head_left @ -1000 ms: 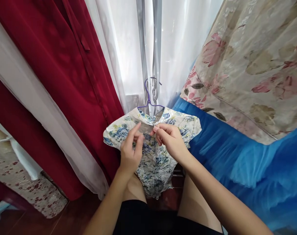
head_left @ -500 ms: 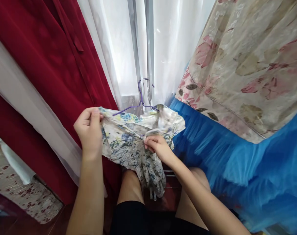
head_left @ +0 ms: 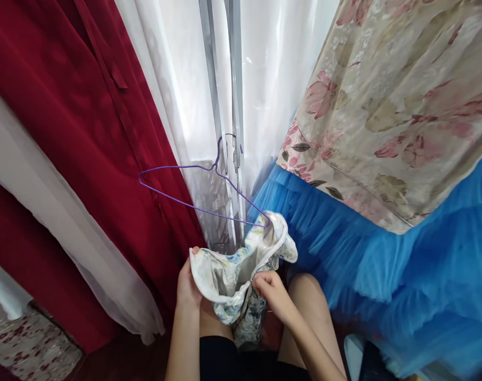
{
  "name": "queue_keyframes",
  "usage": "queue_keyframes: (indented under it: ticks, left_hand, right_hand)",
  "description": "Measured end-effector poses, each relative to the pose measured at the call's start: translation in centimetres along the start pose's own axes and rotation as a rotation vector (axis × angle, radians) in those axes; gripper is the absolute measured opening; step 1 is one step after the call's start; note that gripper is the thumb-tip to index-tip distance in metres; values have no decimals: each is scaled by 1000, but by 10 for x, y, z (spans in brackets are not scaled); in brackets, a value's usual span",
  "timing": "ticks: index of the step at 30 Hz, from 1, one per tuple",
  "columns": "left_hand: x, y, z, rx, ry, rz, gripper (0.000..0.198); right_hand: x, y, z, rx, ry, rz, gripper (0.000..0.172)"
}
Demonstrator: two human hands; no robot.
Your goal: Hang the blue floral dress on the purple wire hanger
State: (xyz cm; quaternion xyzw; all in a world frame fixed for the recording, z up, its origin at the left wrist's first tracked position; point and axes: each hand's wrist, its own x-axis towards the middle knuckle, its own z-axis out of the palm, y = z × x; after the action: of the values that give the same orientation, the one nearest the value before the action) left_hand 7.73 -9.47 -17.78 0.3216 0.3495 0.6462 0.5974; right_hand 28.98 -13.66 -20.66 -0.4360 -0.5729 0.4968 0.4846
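A purple wire hanger hangs by its hook from a grey metal upright, with its left shoulder bare. Only the right end of the hanger is inside the floral garment, which is white with blue and yellow print. My left hand is closed on the garment's left edge, fingers mostly behind the cloth. With fingers pinched, my right hand grips the front of the neckline. The garment's opening gapes between my hands, and its lower part hangs down between my knees.
Grey metal uprights stand before a white curtain. Red cloth hangs at the left. On the right hang a cream floral dress and blue tulle. My bare knees are close below.
The garment's left side has come off the hanger, baring its left shoulder. My left hand has moved down and right with the cloth; my right hand has lowered too, still gripping.
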Motion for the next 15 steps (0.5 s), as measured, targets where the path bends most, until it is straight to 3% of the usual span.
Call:
queue_keyframes:
  ticks: [3,6,8,10,12,15]
  left_hand:
    - [-27,-10,43,15,-147,6,34]
    - [-42,-9,80,333,-332,136,31]
    - [-46,-7,93,461,-408,226,26]
    - [-47,-7,93,436,-467,237,47]
    - [-50,-13,85,376,-594,123,76]
    - [-59,-30,65,493,-849,-190,63]
  right_hand:
    - [-19,-9,-8,85,6,-31,13]
    - [-31,-36,-12,347,-173,16,41]
    - [-37,-51,-14,436,-200,102,33]
    - [-41,-61,-18,521,-119,185,32]
    - [-44,-67,-26,620,-53,257,38]
    - [-45,-77,-52,528,-105,277,35]
